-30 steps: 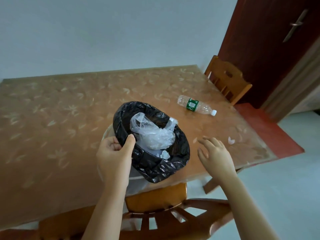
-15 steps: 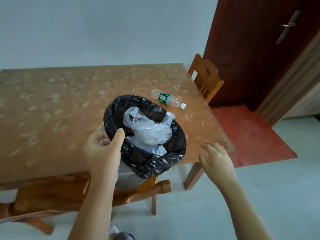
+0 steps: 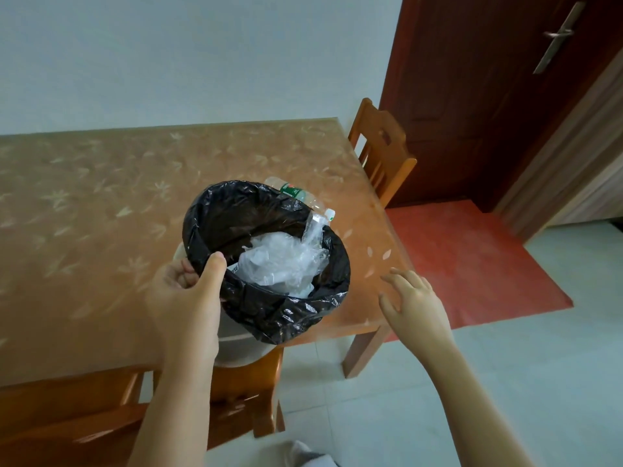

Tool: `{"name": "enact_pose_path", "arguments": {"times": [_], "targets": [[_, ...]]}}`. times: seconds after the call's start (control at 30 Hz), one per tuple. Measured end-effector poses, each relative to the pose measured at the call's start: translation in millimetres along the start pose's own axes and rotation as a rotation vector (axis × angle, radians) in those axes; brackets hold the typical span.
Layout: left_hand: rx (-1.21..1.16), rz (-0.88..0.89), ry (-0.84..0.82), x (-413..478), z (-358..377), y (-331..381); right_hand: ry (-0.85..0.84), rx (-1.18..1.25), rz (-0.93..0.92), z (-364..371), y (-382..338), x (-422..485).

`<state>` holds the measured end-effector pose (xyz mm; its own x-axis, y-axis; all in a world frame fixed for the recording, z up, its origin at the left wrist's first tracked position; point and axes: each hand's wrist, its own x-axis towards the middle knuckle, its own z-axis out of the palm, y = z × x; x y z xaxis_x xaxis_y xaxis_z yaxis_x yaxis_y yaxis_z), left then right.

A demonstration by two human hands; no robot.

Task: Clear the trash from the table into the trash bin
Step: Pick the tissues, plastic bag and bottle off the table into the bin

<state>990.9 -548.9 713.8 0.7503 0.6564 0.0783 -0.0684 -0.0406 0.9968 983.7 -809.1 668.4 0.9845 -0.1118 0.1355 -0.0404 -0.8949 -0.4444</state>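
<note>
A pale trash bin (image 3: 236, 345) lined with a black bag (image 3: 286, 308) hangs over the table's near edge, held by my left hand (image 3: 188, 294), whose thumb pinches the liner's near rim. Crumpled clear plastic (image 3: 279, 264) lies inside the bin. A clear plastic bottle (image 3: 296, 195) with a green label and white cap lies on the table just behind the bin, partly hidden by the rim. My right hand (image 3: 413, 305) hovers open to the right of the bin, near the table's corner, holding nothing.
The brown leaf-patterned table (image 3: 101, 214) fills the left. One wooden chair (image 3: 381, 146) stands at its right end, another (image 3: 101, 416) sits below the near edge. A dark red door (image 3: 488, 96) and a red mat (image 3: 472, 261) are to the right.
The view has shifted right and back from the table. The bin, still in my left hand, now covers part of the bottle. My right hand stays open beside the bin.
</note>
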Motion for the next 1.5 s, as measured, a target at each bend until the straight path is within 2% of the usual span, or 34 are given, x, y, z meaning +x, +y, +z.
{"name": "enact_pose_path", "arguments": {"times": [0.3, 0.4, 0.47, 0.53, 0.7, 0.97, 1.17, 1.5], "targets": [[0.002, -0.072, 0.132, 53, 52, -12, -0.073, 0.001, -0.016, 19, 14, 91], [-0.013, -0.023, 0.095, 58, 59, -4, -0.072, 0.044, 0.028, 25, 21, 104], [0.033, 0.002, 0.135, 73, 66, -7, -0.150, 0.088, -0.015, 42, 19, 136], [0.056, 0.003, 0.129, 73, 68, -2, -0.145, 0.116, -0.005, 47, 15, 146], [0.101, -0.015, 0.294, 83, 89, -3, -0.259, 0.196, -0.055, 78, 8, 208], [0.156, -0.044, 0.448, 87, 129, -6, -0.421, 0.215, -0.027, 119, 24, 291], [0.190, -0.079, 0.544, 91, 138, -8, -0.525, 0.315, 0.032, 152, 33, 310], [0.196, -0.119, 0.608, 95, 134, -13, -0.514, 0.436, 0.137, 179, 34, 316]]}}
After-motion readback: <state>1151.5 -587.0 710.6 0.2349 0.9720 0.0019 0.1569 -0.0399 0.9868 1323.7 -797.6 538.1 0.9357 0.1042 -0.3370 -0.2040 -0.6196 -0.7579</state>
